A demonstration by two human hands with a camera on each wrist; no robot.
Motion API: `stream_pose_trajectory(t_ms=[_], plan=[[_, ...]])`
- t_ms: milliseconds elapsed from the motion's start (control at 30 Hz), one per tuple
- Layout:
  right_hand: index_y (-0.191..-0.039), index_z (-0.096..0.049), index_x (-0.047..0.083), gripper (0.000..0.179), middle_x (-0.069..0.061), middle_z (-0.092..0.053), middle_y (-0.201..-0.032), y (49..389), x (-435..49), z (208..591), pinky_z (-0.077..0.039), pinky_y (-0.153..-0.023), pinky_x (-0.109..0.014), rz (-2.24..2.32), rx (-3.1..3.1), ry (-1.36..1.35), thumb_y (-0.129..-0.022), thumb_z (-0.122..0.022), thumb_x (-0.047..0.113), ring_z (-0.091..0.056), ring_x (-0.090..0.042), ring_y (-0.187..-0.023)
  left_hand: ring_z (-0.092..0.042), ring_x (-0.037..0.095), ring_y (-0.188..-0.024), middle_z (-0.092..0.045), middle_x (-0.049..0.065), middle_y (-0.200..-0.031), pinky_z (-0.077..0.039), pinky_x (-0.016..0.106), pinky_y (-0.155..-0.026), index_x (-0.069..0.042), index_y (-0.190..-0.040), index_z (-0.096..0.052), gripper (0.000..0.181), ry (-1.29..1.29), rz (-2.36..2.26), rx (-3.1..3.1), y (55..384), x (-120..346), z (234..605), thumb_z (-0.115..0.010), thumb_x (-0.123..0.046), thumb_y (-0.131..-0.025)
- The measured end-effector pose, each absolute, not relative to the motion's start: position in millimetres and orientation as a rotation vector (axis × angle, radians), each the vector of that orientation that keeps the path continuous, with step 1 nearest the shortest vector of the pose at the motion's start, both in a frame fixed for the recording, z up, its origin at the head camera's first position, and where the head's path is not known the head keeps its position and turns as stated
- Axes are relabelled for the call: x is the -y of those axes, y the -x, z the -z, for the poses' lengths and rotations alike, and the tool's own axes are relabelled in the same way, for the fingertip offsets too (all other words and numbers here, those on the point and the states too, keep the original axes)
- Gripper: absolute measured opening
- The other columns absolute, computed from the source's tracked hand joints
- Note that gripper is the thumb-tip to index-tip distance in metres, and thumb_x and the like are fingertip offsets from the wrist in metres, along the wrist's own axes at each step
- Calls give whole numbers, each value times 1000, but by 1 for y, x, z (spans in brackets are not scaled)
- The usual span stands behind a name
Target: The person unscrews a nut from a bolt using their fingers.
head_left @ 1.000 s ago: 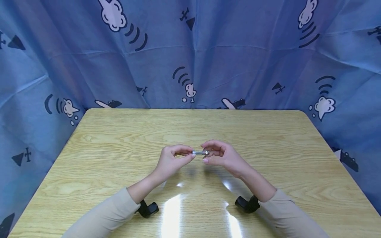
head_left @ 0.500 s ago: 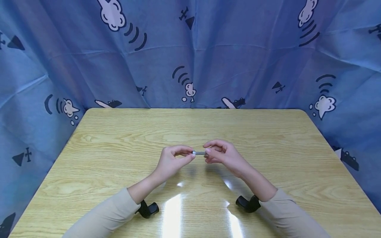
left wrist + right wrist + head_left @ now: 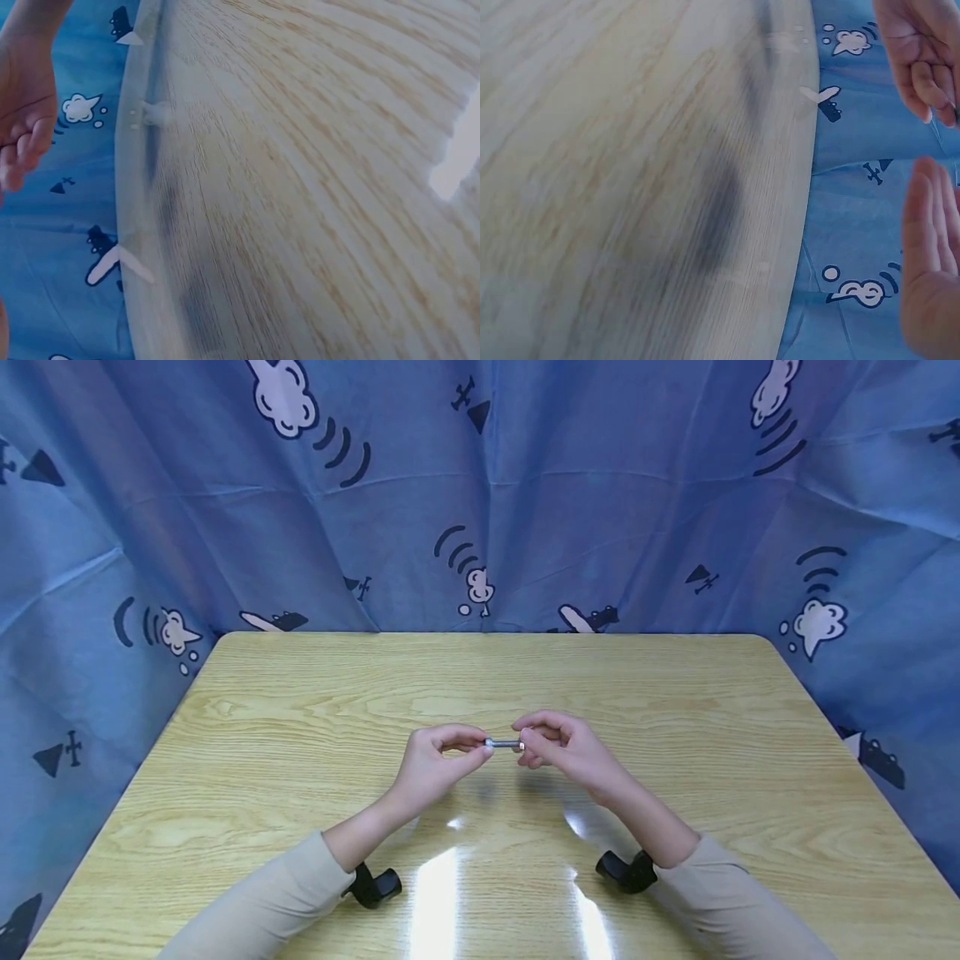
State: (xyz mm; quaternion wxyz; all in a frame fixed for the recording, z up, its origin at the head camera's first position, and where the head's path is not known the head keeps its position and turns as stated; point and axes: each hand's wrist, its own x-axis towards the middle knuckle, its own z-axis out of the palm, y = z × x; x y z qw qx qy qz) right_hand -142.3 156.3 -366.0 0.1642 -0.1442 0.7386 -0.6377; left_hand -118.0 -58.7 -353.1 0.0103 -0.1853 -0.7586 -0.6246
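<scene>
In the head view a slim metal bolt (image 3: 505, 744) lies level above the table, between my two hands. My left hand (image 3: 429, 766) pinches its left end between thumb and fingertips. At the other end sits a small shiny nut (image 3: 522, 746), with my right hand's (image 3: 573, 756) thumb and fingers around it. The right wrist view has the right hand (image 3: 930, 255) at its lower right edge and the left hand (image 3: 924, 56) above it. In the left wrist view the right hand (image 3: 26, 105) appears at the upper left; the bolt is hidden there.
Below the hands spreads a wood-grain table (image 3: 322, 685) with bright light reflections. A blue patterned curtain (image 3: 600, 527) hangs behind and along both sides. Black wrist devices (image 3: 375, 887) sit at both sleeve cuffs.
My right thumb has moved from below the nut up over the bolt's end, and the right fingers have shifted around the nut. My left hand stays in place, still pinching the bolt.
</scene>
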Motion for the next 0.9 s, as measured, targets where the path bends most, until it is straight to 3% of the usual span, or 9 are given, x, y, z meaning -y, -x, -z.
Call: stream_pose_trajectory(t_ms=[167, 267, 367, 500, 667, 800, 900], plan=[[-97, -59, -9, 33, -11, -65, -78, 142, -153, 366, -55, -70, -40, 1702, -2152, 414, -96, -53, 23, -63, -22, -70, -64, 15, -80, -70, 13, -84, -51, 29, -73, 5, -95, -69, 14, 587, 1952, 2355, 123, 59, 365, -69, -1, -82], [-101, -58, -8, 25, -12, -65, -83, 141, -154, 366, -54, -73, -39, 1755, -2130, 441, -91, -61, 14, -64, -21, -75, -65, 17, -80, -70, 11, -84, -52, 31, -72, 3, -95, -69, 15, 583, 1964, 2350, 129, 61, 378, -70, -3, -81], [-112, -55, -7, 32, -19, -65, -91, 141, -156, 365, -53, -76, -43, 1797, -2089, 465, -86, -66, 8, -66, -25, -80, -65, 17, -80, -71, 9, -84, -53, 35, -72, 0, -95, -70, 15, 579, 1967, 2343, 131, 62, 384, -72, -7, -81], [-112, -55, -9, 31, -21, -65, -87, 142, -156, 366, -52, -74, -50, 1754, -2066, 474, -93, -58, 16, -66, -32, -78, -65, 17, -79, -71, 8, -84, -53, 38, -71, -2, -94, -71, 15, 592, 1965, 2323, 131, 63, 385, -72, -11, -81], [-102, -58, -12, 27, -15, -66, -82, 143, -156, 367, -54, -73, -43, 1752, -2061, 461, -93, -57, 15, -66, -23, -74, -65, 17, -79, -71, 9, -84, -54, 36, -71, -1, -95, -70, 17, 611, 1965, 2310, 131, 64, 386, -73, -12, -81], [-114, -53, -11, 35, -16, -64, -93, 143, -157, 366, -53, -80, -39, 1824, -2023, 445, -86, -66, 7, -65, -19, -83, -65, 17, -79, -71, 9, -84, -54, 37, -70, -1, -95, -70, 18, 604, 1963, 2309, 131, 65, 387, -73, -11, -81], [-118, -50, -10, 38, -16, -64, -94, 143, -158, 366, -53, -80, -39, 1811, -2030, 441, -90, -63, 12, -65, -20, -83, -65, 17, -79, -71, 9, -84, -54, 39, -70, -1, -94, -71, 17, 590, 1963, 2311, 131, 65, 385, -73, -10, -80]])
